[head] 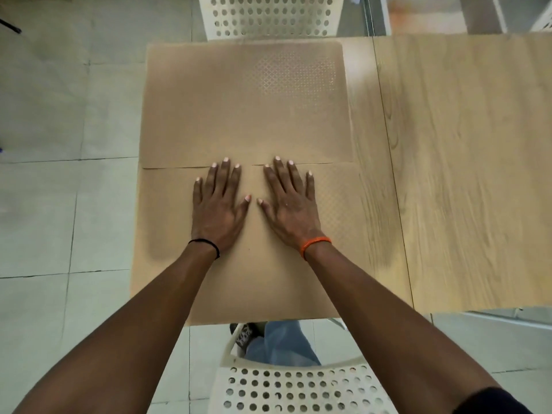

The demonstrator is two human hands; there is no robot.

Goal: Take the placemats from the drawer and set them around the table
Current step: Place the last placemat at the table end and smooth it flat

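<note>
Two hands [219,210] [291,209] flat on placemat [263,279]

Wooden table [466,174] under two tan placemats [248,103], edges touching.

I'm seeing matt tan placemats [245,100] with a fine embossed diamond texture, a wood-grain laminate table [463,174], and perforated white plastic chairs [298,389].

Two placemats [245,100] [334,204], two chairs [268,16] [298,386], two hands [219,210] [291,210]
</note>
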